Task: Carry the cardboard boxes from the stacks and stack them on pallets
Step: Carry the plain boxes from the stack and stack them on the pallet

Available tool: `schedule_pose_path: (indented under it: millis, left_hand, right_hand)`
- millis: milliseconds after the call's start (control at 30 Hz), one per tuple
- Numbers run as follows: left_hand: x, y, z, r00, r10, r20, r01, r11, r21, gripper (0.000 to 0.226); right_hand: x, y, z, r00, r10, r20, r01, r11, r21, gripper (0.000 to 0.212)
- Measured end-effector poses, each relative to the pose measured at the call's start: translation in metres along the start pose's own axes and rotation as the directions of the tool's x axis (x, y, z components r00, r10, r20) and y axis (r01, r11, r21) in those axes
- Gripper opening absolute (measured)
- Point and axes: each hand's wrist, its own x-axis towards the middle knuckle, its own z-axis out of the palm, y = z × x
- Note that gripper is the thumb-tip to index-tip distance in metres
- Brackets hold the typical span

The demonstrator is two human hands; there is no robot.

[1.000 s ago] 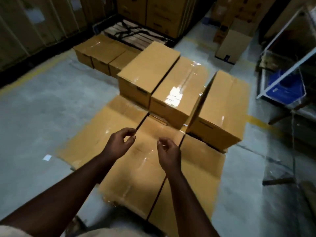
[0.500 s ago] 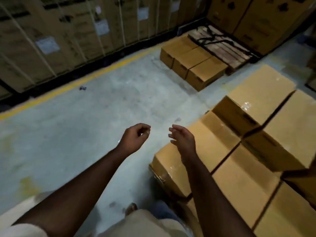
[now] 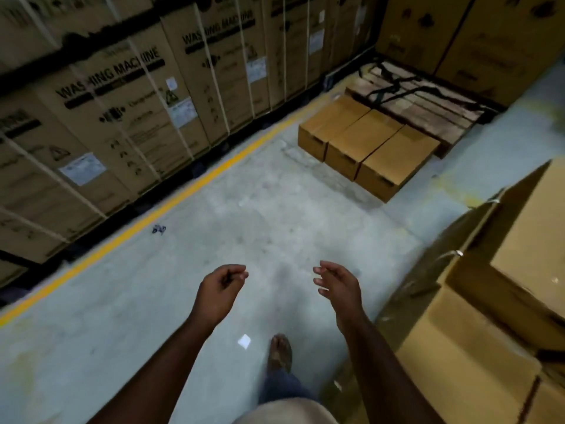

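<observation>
Both my hands hang empty over the grey floor. My left hand (image 3: 220, 290) has loosely curled fingers and holds nothing. My right hand (image 3: 337, 286) is relaxed with fingers spread a little. Stacked brown cardboard boxes (image 3: 477, 347) stand at the right, close beside my right forearm. Three more cardboard boxes (image 3: 371, 142) sit in a row ahead, at the front edge of a wooden pallet (image 3: 428, 102) with a dark strap lying across it.
Tall strapped washing machine cartons (image 3: 122, 111) line the left behind a yellow floor line (image 3: 171, 197). Large cartons (image 3: 477, 38) stand behind the pallet. My foot (image 3: 279, 351) is on the floor, near a white scrap (image 3: 244, 341). Small debris (image 3: 159, 229) lies by the line.
The view has swung left, away from the stacked boxes onto open floor. Both hands stay empty and have drifted apart; the far boxes and pallet now lie straight ahead.
</observation>
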Motion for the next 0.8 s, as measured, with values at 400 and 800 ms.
schedule_pose_path:
  millis: [400,800]
  left_hand:
    - [0.33,0.127,0.03,0.987,0.043,0.156,-0.048,0.998,0.027,0.018]
    - [0.67,0.263,0.092,0.93,-0.052,0.364,0.004,0.991,0.132,0.024]
  right_hand:
    - [0.255,-0.177,0.134,0.999,-0.028,-0.02,0.026,0.998,-0.057,0.016]
    - [0.518,-0.31,0.216,0.975,0.048,-0.218,-0.06,0.997,-0.045,0.017]
